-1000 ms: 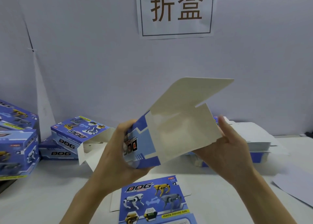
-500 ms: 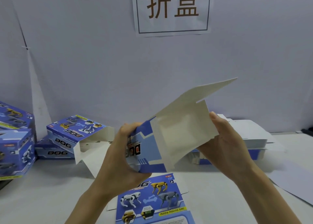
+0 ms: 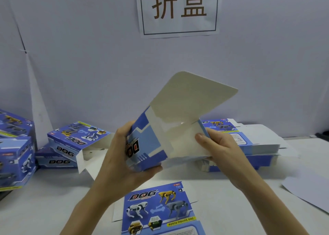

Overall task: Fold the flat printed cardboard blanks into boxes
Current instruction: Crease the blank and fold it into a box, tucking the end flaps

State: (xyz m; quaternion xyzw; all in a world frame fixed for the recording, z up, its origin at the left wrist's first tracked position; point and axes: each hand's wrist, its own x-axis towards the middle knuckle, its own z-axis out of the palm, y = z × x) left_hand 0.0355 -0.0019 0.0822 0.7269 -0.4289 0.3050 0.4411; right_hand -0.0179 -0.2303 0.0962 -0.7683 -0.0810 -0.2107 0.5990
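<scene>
A half-folded box (image 3: 151, 145) is held up above a white table (image 3: 44, 208), its printed blue side turned to the left and its white inside laid open to the camera. The box is gripped at its left end by the left hand (image 3: 122, 161), whose fingers are curled round the printed panel with the thumb tucked under the lower edge. At the box's right end a white side flap (image 3: 185, 142) is pinched by the right hand (image 3: 219, 149) — the thumb is pressed flat on the flap's inner face, while the other fingers are hidden behind it. A large rounded flap (image 3: 192, 99) is raised from the top of the box, tilted up and to the right.

Directly below the box a flat blank (image 3: 160, 209) is laid face up on the table, printed with robot dogs and the word DOG. Behind the box to the right a stack of blanks (image 3: 252, 142) is seen; to the left of the box finished boxes (image 3: 76, 138) are piled, one with its end flaps open. High above the box a paper sign (image 3: 179, 10) is fixed to the wall — and far to the box's right a loose sheet of paper (image 3: 309, 190) is laid on the table
</scene>
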